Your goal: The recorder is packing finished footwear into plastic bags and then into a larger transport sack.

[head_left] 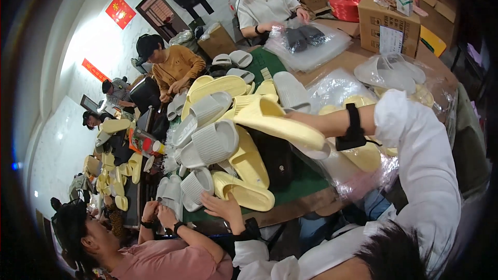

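My right hand (307, 120) grips a yellow slipper (275, 122), raised over the right side of the pile; its fingers are mostly hidden by the slipper. At the near edge of the table, my left hand (223, 207) is open, fingers spread, beside another yellow slipper (246, 193) and close to a grey slipper (197, 187). Whether it touches either one I cannot tell. Grey ribbed slippers (210, 142) and more yellow slippers (249, 161) lie heaped between my hands and beyond them.
Yellow slippers in clear plastic (363, 156) lie under my right forearm. A cardboard box (389, 21) stands at the far right, near pale slippers in a bag (389, 70). Across the table, a person handles dark slippers (306, 38). A co-worker's hands (160, 214) work close to my left.
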A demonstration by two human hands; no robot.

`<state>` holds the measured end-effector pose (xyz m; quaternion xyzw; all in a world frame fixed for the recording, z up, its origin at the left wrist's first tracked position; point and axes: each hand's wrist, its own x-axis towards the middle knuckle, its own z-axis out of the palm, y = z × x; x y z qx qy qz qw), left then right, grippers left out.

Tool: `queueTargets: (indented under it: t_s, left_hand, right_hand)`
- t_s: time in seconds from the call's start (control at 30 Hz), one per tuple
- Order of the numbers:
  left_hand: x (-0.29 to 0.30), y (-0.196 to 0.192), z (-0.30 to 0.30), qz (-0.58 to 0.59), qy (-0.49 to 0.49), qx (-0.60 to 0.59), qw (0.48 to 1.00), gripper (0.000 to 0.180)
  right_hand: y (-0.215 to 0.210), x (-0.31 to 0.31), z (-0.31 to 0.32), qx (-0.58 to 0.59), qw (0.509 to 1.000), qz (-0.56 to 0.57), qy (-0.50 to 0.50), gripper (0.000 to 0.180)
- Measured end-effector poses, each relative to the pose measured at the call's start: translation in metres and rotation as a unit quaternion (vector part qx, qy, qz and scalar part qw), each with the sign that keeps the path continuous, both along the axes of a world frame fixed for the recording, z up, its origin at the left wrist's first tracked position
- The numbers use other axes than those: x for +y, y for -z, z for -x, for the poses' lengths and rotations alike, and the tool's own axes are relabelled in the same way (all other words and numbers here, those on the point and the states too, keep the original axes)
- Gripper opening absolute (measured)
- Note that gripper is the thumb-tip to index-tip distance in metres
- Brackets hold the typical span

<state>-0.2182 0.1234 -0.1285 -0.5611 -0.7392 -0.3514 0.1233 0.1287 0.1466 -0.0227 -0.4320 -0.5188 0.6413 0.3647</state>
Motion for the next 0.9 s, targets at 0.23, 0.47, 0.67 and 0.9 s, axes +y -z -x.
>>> queueTargets:
  t_s: [0.23, 0.47, 0.67, 0.9]
  left_hand:
    - [0.013, -0.008, 0.012, 0.069, 0.017, -0.007, 0.997, 0.053]
    - [0.010, -0.011, 0.010, -0.009, 0.100, -0.092, 0.991, 0.056]
    - [0.014, -0.016, -0.009, -0.020, 0.135, -0.093, 0.986, 0.058]
    - [0.006, -0.018, -0.009, -0.083, 0.182, -0.087, 0.976, 0.056]
  right_hand:
    - [-0.012, 0.054, -0.058, 0.039, 0.957, -0.260, -0.125, 0.028]
    - [-0.039, 0.108, -0.061, 0.010, 0.948, -0.316, -0.047, 0.024]
    - [-0.066, 0.153, -0.068, -0.019, 0.933, -0.359, 0.028, 0.022]
    - [-0.073, 0.248, -0.089, -0.366, 0.672, -0.637, 0.092, 0.028]
